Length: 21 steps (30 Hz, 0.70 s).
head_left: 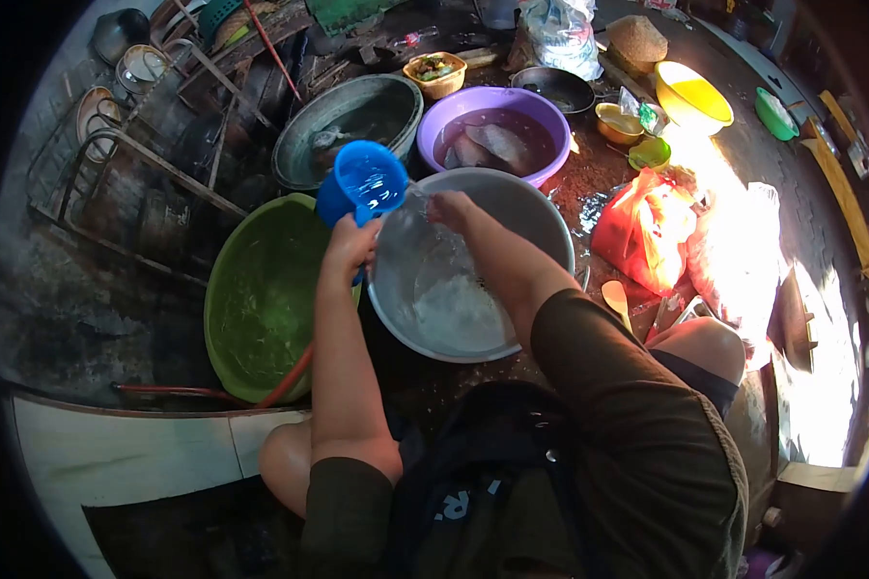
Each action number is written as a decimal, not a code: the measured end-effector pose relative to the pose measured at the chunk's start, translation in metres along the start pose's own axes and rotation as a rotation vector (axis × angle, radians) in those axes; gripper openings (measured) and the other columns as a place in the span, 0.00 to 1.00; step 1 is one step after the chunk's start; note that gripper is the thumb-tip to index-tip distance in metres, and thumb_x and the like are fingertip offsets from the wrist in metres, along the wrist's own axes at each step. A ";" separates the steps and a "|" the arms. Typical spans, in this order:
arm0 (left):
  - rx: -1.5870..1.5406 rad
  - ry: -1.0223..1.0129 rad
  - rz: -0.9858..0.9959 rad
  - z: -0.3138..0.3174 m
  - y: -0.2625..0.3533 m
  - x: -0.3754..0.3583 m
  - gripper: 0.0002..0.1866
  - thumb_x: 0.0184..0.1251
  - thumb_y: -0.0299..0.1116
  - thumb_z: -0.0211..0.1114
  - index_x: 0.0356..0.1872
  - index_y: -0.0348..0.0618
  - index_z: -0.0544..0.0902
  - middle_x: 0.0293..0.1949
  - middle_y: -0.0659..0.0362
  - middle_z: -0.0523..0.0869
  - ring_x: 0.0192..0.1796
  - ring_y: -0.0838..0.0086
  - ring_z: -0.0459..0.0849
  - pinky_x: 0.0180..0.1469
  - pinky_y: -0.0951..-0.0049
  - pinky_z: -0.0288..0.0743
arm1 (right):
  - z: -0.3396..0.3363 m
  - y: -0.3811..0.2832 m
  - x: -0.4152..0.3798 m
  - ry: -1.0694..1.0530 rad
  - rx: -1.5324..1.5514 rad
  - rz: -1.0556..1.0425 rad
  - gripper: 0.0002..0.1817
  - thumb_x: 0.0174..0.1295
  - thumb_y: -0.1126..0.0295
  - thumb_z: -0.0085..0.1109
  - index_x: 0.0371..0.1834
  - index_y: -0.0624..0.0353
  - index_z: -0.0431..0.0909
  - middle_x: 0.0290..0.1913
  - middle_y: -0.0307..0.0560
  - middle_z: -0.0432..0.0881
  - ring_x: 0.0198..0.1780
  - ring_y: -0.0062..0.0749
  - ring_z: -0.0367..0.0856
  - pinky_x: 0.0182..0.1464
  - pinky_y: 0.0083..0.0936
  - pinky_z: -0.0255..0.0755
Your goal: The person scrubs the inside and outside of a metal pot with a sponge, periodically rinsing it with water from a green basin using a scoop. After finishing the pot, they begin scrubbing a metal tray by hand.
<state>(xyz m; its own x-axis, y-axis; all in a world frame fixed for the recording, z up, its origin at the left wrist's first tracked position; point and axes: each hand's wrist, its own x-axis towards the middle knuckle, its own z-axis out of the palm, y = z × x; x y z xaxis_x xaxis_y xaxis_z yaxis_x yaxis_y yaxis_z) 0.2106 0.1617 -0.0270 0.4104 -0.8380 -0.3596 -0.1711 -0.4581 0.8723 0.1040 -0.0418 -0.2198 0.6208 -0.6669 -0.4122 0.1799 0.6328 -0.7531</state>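
Note:
My left hand [351,245] is wrapped round the handle of a blue dipper [369,179] that has water in it. The dipper is at the left rim of a grey basin [541,217], near its far side. Over that basin's far left part is my right hand [446,208], its fingers bent near a splash of water beside the dipper; what they hold, if anything, is too blurred to tell. Cloudy water [459,314] lies in the bottom of the grey basin. A green basin [261,299] with a wet inside stands to its left.
Behind are a dark round tub [294,159] and a purple basin [497,99], both holding water and pale items. At the right are a red plastic bag [642,232], a yellow basin [693,96] and a wooden spatula [616,299]. A metal rack [154,159] stands left.

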 end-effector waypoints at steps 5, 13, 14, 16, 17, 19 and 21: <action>0.078 -0.175 0.066 0.059 0.006 0.007 0.11 0.63 0.37 0.62 0.37 0.44 0.70 0.18 0.65 0.69 0.13 0.82 0.66 0.13 0.76 0.61 | -0.047 -0.045 -0.018 -0.132 -0.143 -0.088 0.08 0.62 0.62 0.55 0.35 0.53 0.79 0.28 0.42 0.79 0.23 0.28 0.74 0.28 0.29 0.71; 0.253 -0.535 0.011 0.126 -0.008 -0.023 0.13 0.64 0.38 0.62 0.37 0.42 0.69 0.19 0.63 0.70 0.14 0.82 0.66 0.13 0.78 0.60 | -0.123 -0.093 -0.176 -0.109 -1.093 0.574 0.27 0.54 0.69 0.63 0.58 0.52 0.66 0.43 0.50 0.77 0.34 0.39 0.83 0.28 0.34 0.82; 0.248 -0.537 0.008 0.127 -0.009 -0.031 0.13 0.64 0.38 0.62 0.37 0.42 0.69 0.19 0.63 0.70 0.14 0.82 0.66 0.13 0.78 0.60 | -0.121 -0.083 -0.198 -0.142 -0.965 0.499 0.18 0.55 0.70 0.62 0.49 0.58 0.72 0.31 0.49 0.79 0.31 0.40 0.83 0.27 0.37 0.83; 0.342 -0.598 -0.018 0.125 -0.012 -0.048 0.13 0.64 0.39 0.61 0.36 0.42 0.69 0.20 0.63 0.70 0.14 0.82 0.66 0.14 0.78 0.60 | -0.131 -0.045 -0.203 -0.213 -1.197 0.366 0.28 0.48 0.80 0.63 0.56 0.56 0.70 0.45 0.51 0.78 0.36 0.41 0.84 0.30 0.32 0.84; 0.341 -0.598 -0.024 0.122 -0.014 -0.056 0.13 0.64 0.39 0.61 0.36 0.42 0.69 0.20 0.63 0.70 0.14 0.82 0.66 0.14 0.78 0.60 | -0.124 -0.043 -0.217 -0.207 -1.152 0.428 0.26 0.45 0.85 0.62 0.51 0.62 0.71 0.38 0.51 0.79 0.34 0.39 0.83 0.29 0.33 0.84; 0.479 -0.651 -0.051 0.108 -0.015 -0.069 0.13 0.64 0.39 0.62 0.37 0.43 0.70 0.19 0.63 0.70 0.14 0.82 0.66 0.15 0.78 0.60 | -0.126 -0.021 -0.213 -0.244 -1.170 0.505 0.24 0.44 0.86 0.61 0.49 0.64 0.72 0.37 0.52 0.79 0.34 0.39 0.83 0.30 0.33 0.84; 0.590 -0.631 -0.058 0.093 -0.008 -0.088 0.13 0.63 0.39 0.62 0.38 0.41 0.71 0.21 0.60 0.73 0.17 0.78 0.70 0.17 0.75 0.63 | -0.117 0.006 -0.219 -0.472 -0.941 0.561 0.17 0.45 0.86 0.60 0.42 0.64 0.76 0.35 0.52 0.80 0.31 0.36 0.83 0.31 0.29 0.82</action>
<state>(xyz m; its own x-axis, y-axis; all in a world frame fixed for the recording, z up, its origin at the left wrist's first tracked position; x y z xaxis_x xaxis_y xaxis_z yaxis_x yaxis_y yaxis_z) 0.0928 0.2117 -0.0333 -0.1116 -0.7363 -0.6673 -0.6737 -0.4376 0.5955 -0.1201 0.0624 -0.1938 0.6889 -0.0537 -0.7228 -0.7140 0.1216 -0.6895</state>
